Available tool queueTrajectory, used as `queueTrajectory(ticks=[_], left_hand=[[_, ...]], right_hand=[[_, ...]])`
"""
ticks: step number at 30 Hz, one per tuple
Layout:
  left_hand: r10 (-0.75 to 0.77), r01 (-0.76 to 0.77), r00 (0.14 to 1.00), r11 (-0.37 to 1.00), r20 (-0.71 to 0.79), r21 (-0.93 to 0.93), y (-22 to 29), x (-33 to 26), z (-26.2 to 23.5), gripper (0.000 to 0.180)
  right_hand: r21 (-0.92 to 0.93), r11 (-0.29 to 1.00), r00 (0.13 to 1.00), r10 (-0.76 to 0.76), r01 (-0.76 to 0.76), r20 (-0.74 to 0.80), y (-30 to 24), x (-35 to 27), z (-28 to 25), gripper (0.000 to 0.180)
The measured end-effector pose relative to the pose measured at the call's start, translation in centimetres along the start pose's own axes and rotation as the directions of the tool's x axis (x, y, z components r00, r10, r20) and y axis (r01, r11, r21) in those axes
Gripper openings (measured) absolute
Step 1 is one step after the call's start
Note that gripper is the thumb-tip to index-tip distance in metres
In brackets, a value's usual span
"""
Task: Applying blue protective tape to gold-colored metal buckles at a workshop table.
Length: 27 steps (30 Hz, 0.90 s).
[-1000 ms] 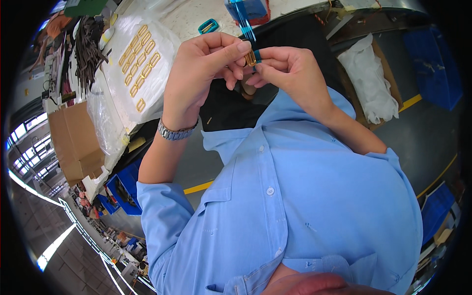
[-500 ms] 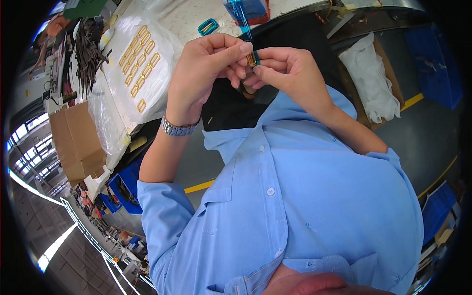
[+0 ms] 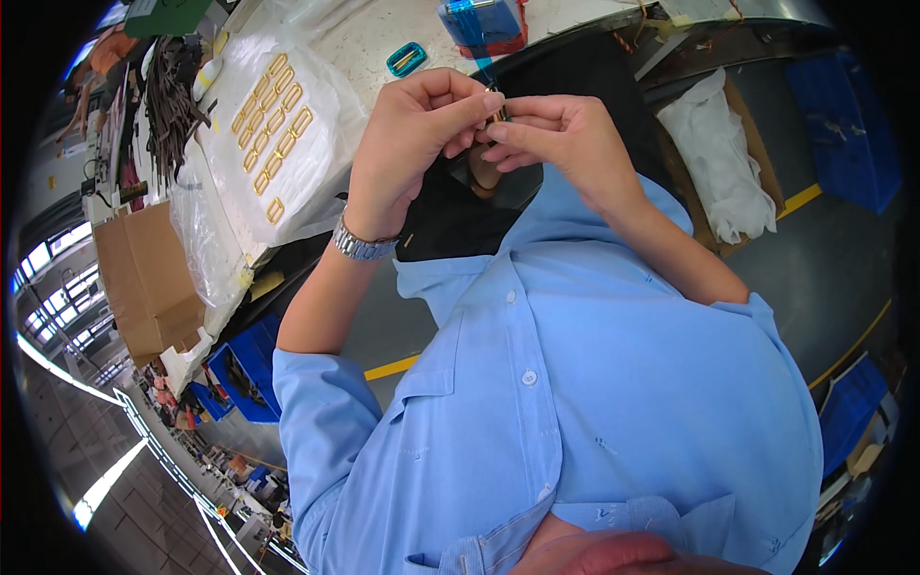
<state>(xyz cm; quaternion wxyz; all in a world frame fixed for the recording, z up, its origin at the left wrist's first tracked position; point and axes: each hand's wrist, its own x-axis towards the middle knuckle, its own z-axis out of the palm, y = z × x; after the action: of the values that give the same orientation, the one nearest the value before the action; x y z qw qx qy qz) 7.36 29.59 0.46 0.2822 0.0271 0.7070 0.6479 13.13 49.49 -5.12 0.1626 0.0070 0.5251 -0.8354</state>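
Observation:
Close together over a black cloth, my left hand (image 3: 407,144) and my right hand (image 3: 580,149) both pinch a small gold metal buckle (image 3: 496,116). Fingers cover most of it. A strip of clear blue film (image 3: 476,43) runs from a blue box-shaped thing (image 3: 494,21) down to the buckle. Left of that box, on the worktable, lies a gold piece in blue film (image 3: 406,59). Further left, rows of gold rectangular buckles (image 3: 275,125) rest on a white plastic sheet (image 3: 326,115).
Dark straps (image 3: 171,101) hang at the table's left, above a cardboard flap (image 3: 149,278). A blue bin (image 3: 251,369) stands below. On my right, a carton holds a white bag (image 3: 719,153), with a large blue crate (image 3: 843,134) beyond it.
My left hand has moved slightly right. The buckle has turned between my fingers, and the blue film beside my right fingertips shows less now.

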Motion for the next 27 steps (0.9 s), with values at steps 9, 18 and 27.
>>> queueTrajectory(ticks=[9,18,27], left_hand=[[0.141,-0.125,0.969,0.988,-0.204,0.088,-1.7,0.0,1.1,0.027],[-0.077,0.074,0.992,0.997,-0.095,-0.033,-1.0,0.2,0.0,0.035],[-0.138,0.136,0.99,0.983,-0.007,-0.124,-0.6,0.3,-0.9,0.034]], right_hand=[[-0.054,0.999,1.0,-0.011,0.011,-0.002,-0.1,0.3,-0.2,0.035],[0.062,0.998,0.999,0.016,-0.018,0.034,-0.3,-0.3,0.1,0.038],[-0.232,0.973,0.996,0.039,-0.019,0.083,-1.5,0.0,-0.6,0.03]])
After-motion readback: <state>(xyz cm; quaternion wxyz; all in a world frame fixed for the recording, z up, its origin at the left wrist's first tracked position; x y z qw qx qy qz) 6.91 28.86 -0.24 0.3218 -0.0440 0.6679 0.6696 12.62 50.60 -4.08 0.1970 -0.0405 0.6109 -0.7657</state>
